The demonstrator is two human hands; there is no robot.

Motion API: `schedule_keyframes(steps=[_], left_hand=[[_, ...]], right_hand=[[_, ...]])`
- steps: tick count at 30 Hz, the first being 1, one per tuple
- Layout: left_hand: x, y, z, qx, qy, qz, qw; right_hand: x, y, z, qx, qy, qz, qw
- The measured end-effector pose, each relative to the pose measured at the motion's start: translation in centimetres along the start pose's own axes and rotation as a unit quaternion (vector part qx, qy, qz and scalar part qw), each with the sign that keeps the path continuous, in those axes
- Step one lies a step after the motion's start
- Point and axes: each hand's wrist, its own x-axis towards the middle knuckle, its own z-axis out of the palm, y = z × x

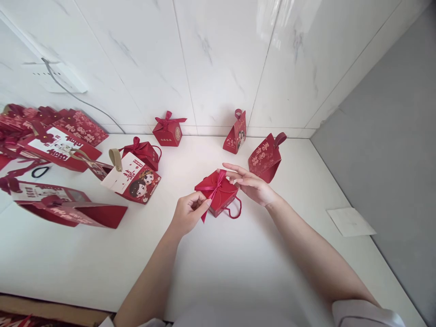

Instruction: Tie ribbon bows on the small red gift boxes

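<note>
A small red gift box with a pink-red ribbon bow on top and a cord handle sits on the white tabletop in front of me. My left hand pinches a tail of the ribbon at the box's left side. On the box's right side, my right hand reaches over the top with fingers extended, fingertips touching the bow.
Other red gift boxes stand behind: one with a bow, a tall one, a leaning one, another bowed box. A cartoon-couple bag and flat red bags lie left. A white paper lies on the grey floor right.
</note>
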Motion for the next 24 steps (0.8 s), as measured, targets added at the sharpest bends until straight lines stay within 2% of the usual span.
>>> schedule_keyframes(steps=[4,8,11,16,20,24], left_hand=[[0.0,0.0,-0.2,-0.024,-0.014,-0.015,1.0],[0.1,-0.2,-0.5,-0.058,-0.026,-0.035,0.997],[0.1,-0.1,-0.2,-0.054,0.018,-0.01,0.998],[-0.2,0.7,1.1,0.031,0.122,-0.004,0.992],[-0.5,1.0,1.7,0.07,0.125,0.023,0.989],[-0.5,0.9,1.3,0.055,0.122,0.027,0.991]], right_hand=[[-0.1,-0.1,0.2,-0.06,0.005,-0.017,0.998],[-0.5,-0.4,0.9,-0.195,0.013,-0.053,0.979],[-0.9,-0.8,1.4,-0.278,0.002,-0.084,0.957],[-1.0,-1.3,1.9,-0.361,-0.01,-0.104,0.927],[-0.9,-1.2,1.9,-0.4,-0.024,-0.113,0.909],[-1.0,-1.4,2.0,-0.397,-0.013,-0.128,0.909]])
